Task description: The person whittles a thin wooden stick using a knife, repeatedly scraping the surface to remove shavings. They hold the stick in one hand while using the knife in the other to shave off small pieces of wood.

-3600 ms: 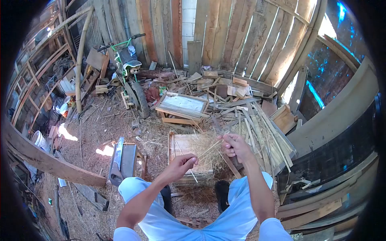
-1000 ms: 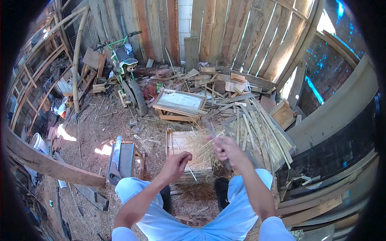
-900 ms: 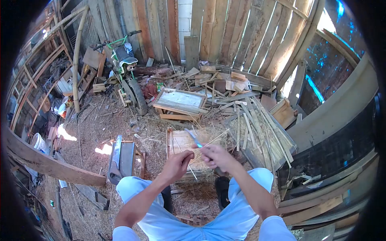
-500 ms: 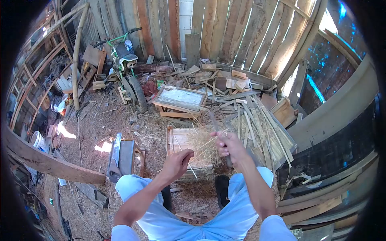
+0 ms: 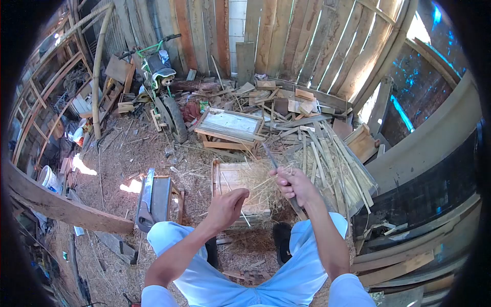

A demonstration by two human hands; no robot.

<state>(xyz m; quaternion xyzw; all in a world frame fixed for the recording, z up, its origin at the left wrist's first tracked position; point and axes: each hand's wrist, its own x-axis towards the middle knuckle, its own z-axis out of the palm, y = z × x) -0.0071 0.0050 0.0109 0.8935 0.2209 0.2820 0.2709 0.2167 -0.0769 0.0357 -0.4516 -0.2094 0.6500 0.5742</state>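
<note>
My right hand (image 5: 295, 185) is wrapped round a long-bladed knife (image 5: 269, 155), its blade pointing up and away to the left and its handle end showing below the fist. To the left, my left hand (image 5: 227, 209) is closed in a pinch, apart from the right one, on what looks like a thin wooden strip. A pale thin strip (image 5: 225, 180) shows above and below this hand; its middle is hidden by the fingers. Beneath both hands lies a shallow wooden box (image 5: 232, 174), with fine curly shavings (image 5: 261, 179) heaped over its right side.
A handsaw (image 5: 146, 204) leans on a small wooden stand (image 5: 163, 192) at left. Ahead lies a wooden frame with a pale panel (image 5: 227, 123). Split slats (image 5: 332, 163) are piled to the right. A small motorbike (image 5: 162, 82) stands at the back; a beam (image 5: 66, 204) juts in from the left.
The knife has shifted slightly, its blade now showing more clearly above my right fist. My left hand has moved very slightly right and up.
</note>
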